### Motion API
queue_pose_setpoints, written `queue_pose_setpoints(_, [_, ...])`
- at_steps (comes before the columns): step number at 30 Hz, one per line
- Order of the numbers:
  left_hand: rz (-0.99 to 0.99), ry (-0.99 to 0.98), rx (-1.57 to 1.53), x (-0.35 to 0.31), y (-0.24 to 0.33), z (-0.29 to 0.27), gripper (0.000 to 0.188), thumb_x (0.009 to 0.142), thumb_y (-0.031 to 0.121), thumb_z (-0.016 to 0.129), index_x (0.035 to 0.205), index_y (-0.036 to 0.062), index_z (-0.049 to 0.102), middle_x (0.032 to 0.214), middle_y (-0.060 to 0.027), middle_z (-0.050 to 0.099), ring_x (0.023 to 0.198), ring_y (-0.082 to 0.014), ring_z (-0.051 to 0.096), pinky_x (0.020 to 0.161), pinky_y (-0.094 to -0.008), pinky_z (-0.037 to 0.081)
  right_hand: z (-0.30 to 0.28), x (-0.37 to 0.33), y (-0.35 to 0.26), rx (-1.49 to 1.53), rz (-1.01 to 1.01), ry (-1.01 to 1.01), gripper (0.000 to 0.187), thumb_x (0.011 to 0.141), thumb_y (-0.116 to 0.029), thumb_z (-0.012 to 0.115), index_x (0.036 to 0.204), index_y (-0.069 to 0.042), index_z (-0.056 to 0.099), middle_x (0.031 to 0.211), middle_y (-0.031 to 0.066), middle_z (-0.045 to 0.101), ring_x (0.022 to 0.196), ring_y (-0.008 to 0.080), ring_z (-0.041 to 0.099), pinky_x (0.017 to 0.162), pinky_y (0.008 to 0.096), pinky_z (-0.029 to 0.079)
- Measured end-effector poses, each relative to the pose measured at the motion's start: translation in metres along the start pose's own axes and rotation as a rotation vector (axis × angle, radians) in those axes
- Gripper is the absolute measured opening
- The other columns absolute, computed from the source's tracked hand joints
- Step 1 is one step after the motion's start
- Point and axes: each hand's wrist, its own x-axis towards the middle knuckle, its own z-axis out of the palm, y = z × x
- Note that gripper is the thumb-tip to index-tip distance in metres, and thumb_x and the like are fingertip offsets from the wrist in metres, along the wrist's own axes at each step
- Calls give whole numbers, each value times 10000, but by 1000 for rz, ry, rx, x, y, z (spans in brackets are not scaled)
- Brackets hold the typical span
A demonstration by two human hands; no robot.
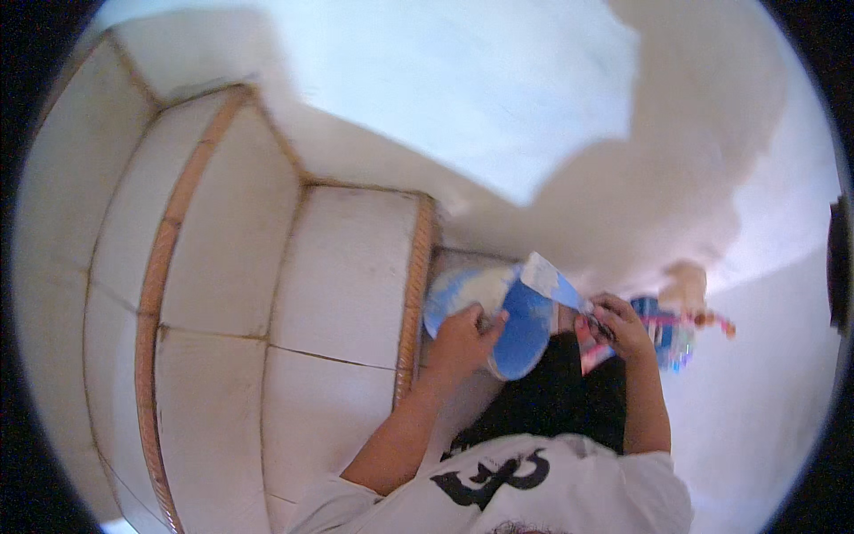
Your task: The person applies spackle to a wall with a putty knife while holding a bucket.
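While the left hand (464, 334) grips the near rim of a blue pan (498, 320), its fingers are curled over the edge and the thumb lies on top. The right hand (623, 327) is closed around the handle of a putty knife (553, 283); the flat blade points up and to the left, and its tip is over the far rim of the pan. White paste fills the upper left part of the pan and also coats the blade. I cannot tell if the blade touches the pan or only hovers just above it.

The pan is held in front of the body, just beside the right edge of a tiled step (356, 276) with a brown border. More steps rise to the left. A white wall (498, 80) stands beyond the pan, partly in sunlight and partly in shadow. To the right of the right hand, a foot in a coloured sandal (672, 329) stands on a pale floor (765, 392), which is open on that side.
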Motion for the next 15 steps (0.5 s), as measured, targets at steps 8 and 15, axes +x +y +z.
queue_pose_setpoints(8, [137, 46, -48, 4, -14, 9, 517, 956, 491, 617, 821, -8, 588, 733, -238, 641, 700, -420, 652, 675, -504, 514, 119, 55, -140, -31, -347, -185, 292, 936, -225, 700, 1144, -32, 634, 742, 5, 564, 532, 57, 470, 412, 227, 306])
queue_pose_setpoints(15, [155, 16, -41, 7, -12, 7, 495, 956, 477, 606, 839, -4, 600, 767, -242, 653, 755, -418, 667, 717, -529, 512, 237, 105, -228, -132, -652, -204, 295, 978, -269, 662, 1129, -15, 642, 802, 27, 632, 608, 69, 534, 466, 217, 343])
